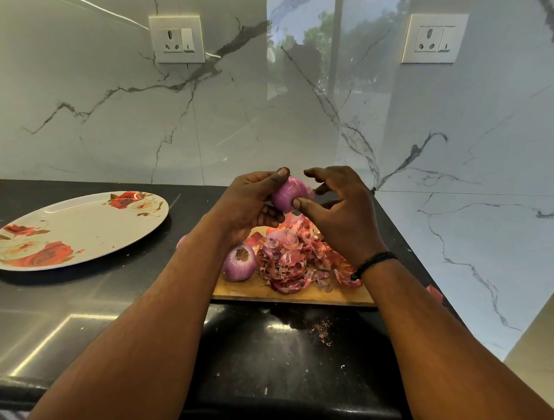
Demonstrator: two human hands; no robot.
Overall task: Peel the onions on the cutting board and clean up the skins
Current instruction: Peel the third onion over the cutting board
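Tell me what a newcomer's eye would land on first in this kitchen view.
First, the two hands at centre: the left hand grips a purple onion above the cutting board while the right hand picks at its skin. Just below lies a heap of pink onion skins on the board, with another onion at its left. Far left on the dark counter sits a rose-patterned plate.

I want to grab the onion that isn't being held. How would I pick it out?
Find the wooden cutting board on the black counter. At its left end, beside the heap of pink skins, sits a purple onion, the only whole round thing lying there.
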